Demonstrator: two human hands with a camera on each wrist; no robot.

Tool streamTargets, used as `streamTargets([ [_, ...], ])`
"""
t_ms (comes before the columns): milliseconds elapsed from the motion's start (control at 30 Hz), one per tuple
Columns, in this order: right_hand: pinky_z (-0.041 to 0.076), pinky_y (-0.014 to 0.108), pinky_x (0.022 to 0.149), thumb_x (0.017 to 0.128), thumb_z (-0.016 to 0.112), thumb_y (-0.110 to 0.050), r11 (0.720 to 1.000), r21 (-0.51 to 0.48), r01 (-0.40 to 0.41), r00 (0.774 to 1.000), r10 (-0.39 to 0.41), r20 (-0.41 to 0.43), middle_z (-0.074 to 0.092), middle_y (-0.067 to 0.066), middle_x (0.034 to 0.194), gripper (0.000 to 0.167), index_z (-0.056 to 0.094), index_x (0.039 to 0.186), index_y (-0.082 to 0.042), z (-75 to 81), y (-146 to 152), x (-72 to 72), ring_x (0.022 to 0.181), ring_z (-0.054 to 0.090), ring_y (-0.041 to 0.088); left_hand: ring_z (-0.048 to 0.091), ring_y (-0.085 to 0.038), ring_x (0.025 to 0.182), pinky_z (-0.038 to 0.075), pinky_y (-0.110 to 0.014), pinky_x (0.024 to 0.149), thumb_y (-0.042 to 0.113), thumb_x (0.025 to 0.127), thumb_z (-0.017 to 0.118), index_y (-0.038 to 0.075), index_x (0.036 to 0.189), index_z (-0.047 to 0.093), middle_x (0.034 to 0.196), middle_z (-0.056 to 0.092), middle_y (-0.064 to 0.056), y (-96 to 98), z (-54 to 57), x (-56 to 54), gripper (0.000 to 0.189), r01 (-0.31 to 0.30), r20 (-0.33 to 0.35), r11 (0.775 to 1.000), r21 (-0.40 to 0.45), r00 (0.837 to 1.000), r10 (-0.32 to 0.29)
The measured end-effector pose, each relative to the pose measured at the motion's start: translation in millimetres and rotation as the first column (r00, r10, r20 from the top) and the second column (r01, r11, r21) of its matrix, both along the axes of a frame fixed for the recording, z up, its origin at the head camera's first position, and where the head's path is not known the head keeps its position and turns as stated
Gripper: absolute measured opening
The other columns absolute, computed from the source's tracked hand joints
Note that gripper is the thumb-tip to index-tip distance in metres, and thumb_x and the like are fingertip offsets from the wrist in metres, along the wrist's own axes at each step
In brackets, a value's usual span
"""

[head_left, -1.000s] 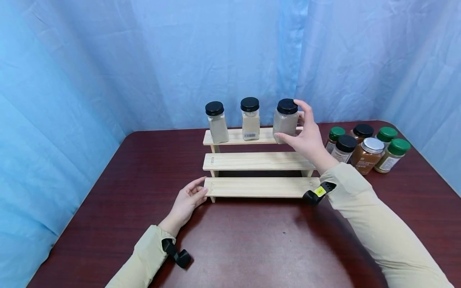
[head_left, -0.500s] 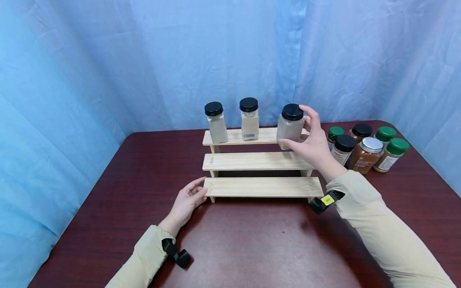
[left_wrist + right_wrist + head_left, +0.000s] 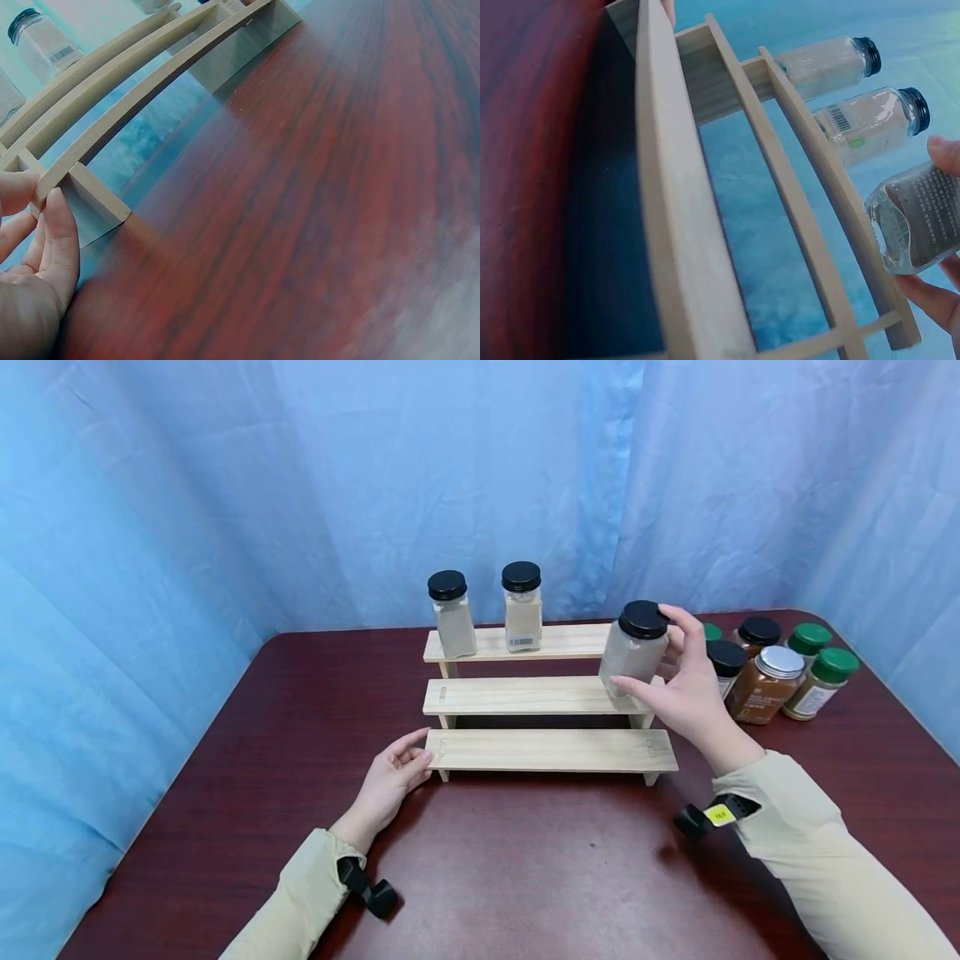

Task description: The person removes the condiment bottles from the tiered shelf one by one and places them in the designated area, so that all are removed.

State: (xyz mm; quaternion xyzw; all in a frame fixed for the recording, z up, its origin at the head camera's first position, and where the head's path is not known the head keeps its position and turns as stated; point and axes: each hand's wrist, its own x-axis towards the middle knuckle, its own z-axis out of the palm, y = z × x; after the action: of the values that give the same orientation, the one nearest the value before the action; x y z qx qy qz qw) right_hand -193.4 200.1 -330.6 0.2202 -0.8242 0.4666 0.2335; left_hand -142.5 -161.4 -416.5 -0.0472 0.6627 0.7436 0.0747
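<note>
My right hand (image 3: 686, 685) grips a clear spice jar (image 3: 632, 653) with a black lid, thumb low on its near side and fingertips up at the lid. The jar is tilted and overlaps the right end of the top and middle shelves in the head view; in the right wrist view its glass base (image 3: 892, 229) shows beside the top board. My left hand (image 3: 390, 785) pinches the left end of the lowest board of a three-step wooden rack (image 3: 547, 749). Two similar black-lidded jars (image 3: 454, 618) stand on the top shelf, at its left and middle.
Right of the rack, several spice jars stand grouped on the dark red table (image 3: 525, 860), among them a silver-lidded jar (image 3: 765, 685) and a green-lidded jar (image 3: 823, 685). My right hand partly covers this group. Blue curtains (image 3: 450, 468) hang behind and at both sides.
My right hand has carried its jar rightward and down, from over the top shelf's right part to its right end. The left hand stays at the rack's corner.
</note>
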Motion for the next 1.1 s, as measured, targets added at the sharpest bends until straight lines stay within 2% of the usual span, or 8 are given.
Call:
streamTargets([
  [67, 0.040, 0.003, 0.081, 0.070, 0.075, 0.013, 1.000, 0.010, -0.004, 1.000, 0.004, -0.004, 0.052, 0.023, 0.127, 0.096, 0.018, 0.145, -0.009, -2.2, 4, 4.9, 0.101, 0.048, -0.015, 0.055, 0.000, 0.071, 0.050, -0.013, 0.067, -0.005, 0.094, 0.050, -0.004, 0.141, 0.037, 0.081, 0.054, 0.008, -0.1, 0.1, 0.2, 0.049, -0.001, 0.001, 1.000, 0.002, 1.000, 0.001],
  [367, 0.038, 0.001, 0.080, 0.066, 0.077, 0.014, 0.997, 0.078, 0.006, 1.000, -0.008, 0.028, 0.050, 0.024, 0.127, 0.100, 0.018, 0.143, -0.008, -7.9, 27, 30.0, 0.105, 0.043, -0.017, 0.055, 0.001, 0.070, 0.050, -0.013, 0.067, -0.005, 0.094, 0.050, -0.004, 0.141, 0.037, 0.081, 0.054, 0.008, -0.5, -0.2, -0.1, 0.049, 0.002, 0.001, 1.000, 0.008, 1.000, -0.002],
  [500, 0.040, 0.001, 0.072, 0.062, 0.079, 0.014, 0.992, 0.122, 0.029, 0.999, -0.031, 0.012, 0.050, 0.027, 0.124, 0.100, 0.020, 0.140, -0.005, -10.2, 37, 38.8, 0.098, 0.042, -0.020, 0.055, 0.001, 0.070, 0.050, -0.013, 0.067, -0.005, 0.094, 0.050, -0.005, 0.141, 0.036, 0.081, 0.054, 0.008, -0.5, -0.4, -0.3, 0.050, 0.002, 0.000, 1.000, 0.010, 1.000, -0.002],
  [567, 0.041, 0.003, 0.066, 0.060, 0.080, 0.014, 0.990, 0.139, 0.037, 0.999, -0.038, 0.000, 0.052, 0.019, 0.123, 0.101, 0.021, 0.139, -0.004, -11.6, 41, 42.3, 0.096, 0.042, -0.020, 0.055, 0.001, 0.070, 0.050, -0.013, 0.067, -0.005, 0.094, 0.050, -0.005, 0.141, 0.036, 0.081, 0.054, 0.008, -0.5, -0.4, -0.3, 0.050, 0.003, -0.001, 1.000, 0.010, 1.000, -0.003],
  [767, 0.038, 0.001, 0.071, 0.054, 0.079, 0.019, 0.984, 0.168, 0.062, 0.998, -0.058, -0.033, 0.038, -0.030, 0.121, 0.102, 0.023, 0.137, 0.000, -16.9, 53, 50.0, 0.095, 0.044, -0.017, 0.055, 0.001, 0.071, 0.050, -0.013, 0.067, -0.005, 0.094, 0.050, -0.005, 0.141, 0.036, 0.082, 0.054, 0.008, -1.2, -0.7, 0.0, 0.050, 0.002, 0.000, 1.000, 0.010, 1.000, -0.002],
  [933, 0.037, 0.000, 0.069, 0.052, 0.079, 0.020, 0.977, 0.203, 0.068, 0.997, -0.061, -0.040, 0.032, -0.034, 0.121, 0.100, 0.027, 0.135, 0.002, -25.0, 62, 56.1, 0.092, 0.042, -0.019, 0.055, 0.001, 0.071, 0.050, -0.013, 0.067, -0.005, 0.094, 0.050, -0.004, 0.141, 0.037, 0.082, 0.054, 0.008, -1.5, -1.5, 0.1, 0.049, -0.002, 0.002, 1.000, 0.009, 1.000, 0.002],
  [1000, 0.037, -0.001, 0.075, 0.052, 0.080, 0.020, 0.977, 0.199, 0.073, 0.997, -0.069, -0.027, 0.032, -0.034, 0.121, 0.099, 0.028, 0.135, 0.002, -28.0, 65, 58.7, 0.098, 0.041, -0.021, 0.055, 0.000, 0.071, 0.050, -0.013, 0.068, -0.005, 0.094, 0.050, -0.004, 0.141, 0.036, 0.082, 0.054, 0.008, -1.4, -1.7, 0.0, 0.050, 0.001, 0.000, 1.000, 0.010, 1.000, -0.001],
  [1100, 0.038, -0.002, 0.073, 0.053, 0.080, 0.019, 0.980, 0.175, 0.091, 0.996, -0.094, 0.005, 0.035, -0.034, 0.118, 0.098, 0.028, 0.135, 0.003, -31.4, 74, 61.1, 0.096, 0.041, -0.023, 0.055, 0.000, 0.071, 0.050, -0.013, 0.068, -0.004, 0.094, 0.050, -0.004, 0.142, 0.036, 0.082, 0.054, 0.008, -1.2, -1.8, -0.5, 0.050, 0.004, 0.001, 1.000, 0.009, 1.000, -0.004],
])
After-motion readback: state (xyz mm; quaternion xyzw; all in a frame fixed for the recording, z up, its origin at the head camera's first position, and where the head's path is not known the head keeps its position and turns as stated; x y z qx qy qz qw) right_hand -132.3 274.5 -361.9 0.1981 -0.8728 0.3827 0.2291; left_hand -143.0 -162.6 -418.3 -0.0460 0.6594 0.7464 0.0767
